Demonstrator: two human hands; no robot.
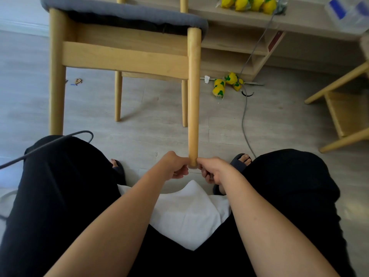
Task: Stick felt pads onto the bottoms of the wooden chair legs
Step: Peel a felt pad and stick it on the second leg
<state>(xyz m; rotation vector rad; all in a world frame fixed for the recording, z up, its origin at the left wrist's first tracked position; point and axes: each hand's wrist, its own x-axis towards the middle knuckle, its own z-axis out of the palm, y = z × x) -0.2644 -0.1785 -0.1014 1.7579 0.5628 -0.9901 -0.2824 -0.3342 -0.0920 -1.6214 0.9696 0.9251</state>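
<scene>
Chair [125, 56] tipped toward the seated person, one wooden leg [194, 96] running down to the lap, its foot end held between both hands. The left hand [175, 166] pinches the leg's tip from its side with fingers curled in; the right hand [211, 169] does the same from the other side, thumb and fingertips closed against the wood. Whether a felt pad sits under those fingers cannot be told: the bottom face of the leg points away from the camera and is covered by the hands. My guess is that this leg is the one being worked on, the pad being pressed or about to be.

Of the other legs, the near left one [57, 86] disappears behind the person's knee, and the two far ones [117, 96] stand on the floor [155, 124], so their bottoms are hidden. How many are finished cannot be judged.

Room is tight near the hands: both knees flank the leg, and a dark cable [50, 143] lies across the left thigh. A grey cord [244, 116] trails over the floor to the right, near a second wooden chair frame [339, 116]. Yellow packets [225, 83] lie by the shelf unit [249, 47] beyond.
</scene>
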